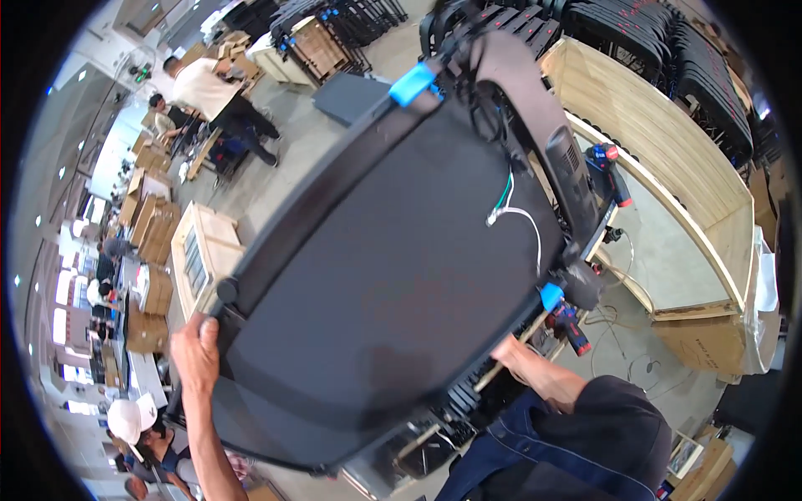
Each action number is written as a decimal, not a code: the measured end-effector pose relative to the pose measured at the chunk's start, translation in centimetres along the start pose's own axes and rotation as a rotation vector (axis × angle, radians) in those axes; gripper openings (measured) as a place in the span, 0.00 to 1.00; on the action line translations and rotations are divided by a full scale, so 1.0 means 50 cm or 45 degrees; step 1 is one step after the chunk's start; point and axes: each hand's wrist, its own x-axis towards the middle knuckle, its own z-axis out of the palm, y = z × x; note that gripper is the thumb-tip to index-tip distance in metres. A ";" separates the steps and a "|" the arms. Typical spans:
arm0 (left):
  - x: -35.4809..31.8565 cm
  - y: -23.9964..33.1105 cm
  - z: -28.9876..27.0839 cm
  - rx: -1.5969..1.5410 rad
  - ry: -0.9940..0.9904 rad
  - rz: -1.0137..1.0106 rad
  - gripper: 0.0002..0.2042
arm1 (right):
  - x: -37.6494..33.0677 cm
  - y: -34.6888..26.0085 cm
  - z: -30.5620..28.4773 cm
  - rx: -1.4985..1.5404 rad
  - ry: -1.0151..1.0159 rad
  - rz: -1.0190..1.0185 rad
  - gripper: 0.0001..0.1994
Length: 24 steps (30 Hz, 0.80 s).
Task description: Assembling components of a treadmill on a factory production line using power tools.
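Note:
A large black treadmill (376,250) lies slanted across the middle, its belt facing up. My left hand (195,351) is closed round its left side edge, thumb on top, below a round black knob (227,290). At the opposite edge, my right hand (506,347) grips the underside; its fingertips are hidden. A dark grey plastic upright (543,125) runs along the far right end. White and green wires with a white connector (493,219) hang over the belt there. Blue pieces sit on the frame, one at the far corner (413,83), another near my right hand (551,296).
Red-and-black power drills stand right of the treadmill, one farther off (614,175), one nearer (574,328). A wooden crate (668,125) rises at the right, with cables (618,326) on the floor below. Another crate (205,250) stands left. Several people work at the left.

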 end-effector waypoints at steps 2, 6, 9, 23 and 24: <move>0.051 -0.033 0.125 -0.085 -0.140 -0.038 0.35 | -0.068 -0.006 -0.017 -0.082 0.145 -0.033 0.15; 0.104 -0.074 0.420 -0.197 -0.445 -0.165 0.28 | -0.064 -0.062 -0.047 0.378 0.366 0.128 0.15; 0.059 -0.117 0.620 -0.288 -0.610 -0.240 0.32 | -0.082 -0.093 0.018 0.352 0.511 0.243 0.18; -0.252 0.171 0.561 -0.574 0.048 -0.236 0.19 | -0.252 -0.157 0.182 -1.964 -0.455 1.290 0.13; -0.322 0.196 0.561 -0.510 0.015 -0.310 0.23 | -0.269 -0.150 0.249 -1.959 -0.485 1.056 0.16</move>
